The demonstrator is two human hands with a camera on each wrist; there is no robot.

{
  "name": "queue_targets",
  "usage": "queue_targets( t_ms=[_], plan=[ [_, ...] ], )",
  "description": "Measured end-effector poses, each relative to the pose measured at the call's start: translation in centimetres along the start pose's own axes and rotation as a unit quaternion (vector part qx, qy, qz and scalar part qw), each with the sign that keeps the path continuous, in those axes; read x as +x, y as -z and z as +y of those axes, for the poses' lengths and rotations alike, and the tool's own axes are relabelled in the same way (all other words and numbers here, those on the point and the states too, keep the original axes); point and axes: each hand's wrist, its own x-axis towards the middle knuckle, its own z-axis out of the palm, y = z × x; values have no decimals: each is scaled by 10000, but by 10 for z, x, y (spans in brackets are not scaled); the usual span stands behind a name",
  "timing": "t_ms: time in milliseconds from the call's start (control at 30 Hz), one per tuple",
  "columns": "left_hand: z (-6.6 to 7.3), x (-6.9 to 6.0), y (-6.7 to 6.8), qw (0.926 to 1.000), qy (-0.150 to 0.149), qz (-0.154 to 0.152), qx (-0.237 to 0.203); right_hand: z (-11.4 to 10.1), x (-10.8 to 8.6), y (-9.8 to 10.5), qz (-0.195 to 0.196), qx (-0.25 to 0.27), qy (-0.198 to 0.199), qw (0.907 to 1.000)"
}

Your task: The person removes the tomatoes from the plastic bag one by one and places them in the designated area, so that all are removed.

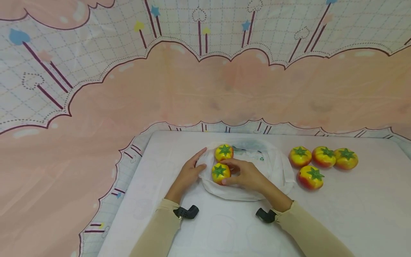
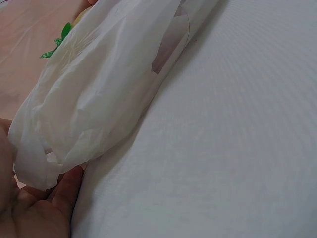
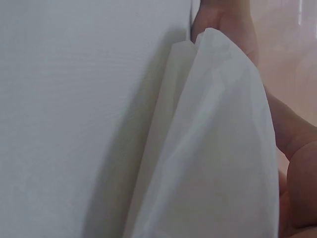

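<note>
A white plastic bag (image 1: 248,192) lies spread on the table. On its left part sit two yellow-and-red toy tomatoes with green star-shaped tops, a far tomato (image 1: 223,152) and a near tomato (image 1: 216,174). My right hand (image 1: 247,175) pinches the near one between thumb and fingers, its fingertips reaching the gap between the two. At the bag's left edge is my left hand (image 1: 189,173), thumb and fingers spread apart and touching the plastic. In the left wrist view, the bag (image 2: 94,99) hides part of that hand's fingers. The right wrist view shows mostly raised plastic.
To the right of the bag stands a group of several more such tomatoes (image 1: 323,156), with one tomato (image 1: 310,177) nearer to me. The white table (image 1: 221,232) ends at the back against a peach-coloured patterned cloth (image 1: 224,92).
</note>
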Motion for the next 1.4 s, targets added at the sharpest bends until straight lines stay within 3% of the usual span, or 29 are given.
queue_targets(
  t_ms=[633,1400],
  plan=[
    [4,-1,-2,9999,-89,23,-40,-1,-4,2,17,-59,15,10000],
    [3,0,-2,9999,-71,52,-78,0,-15,17,100,-61,-338,9994]
  ],
)
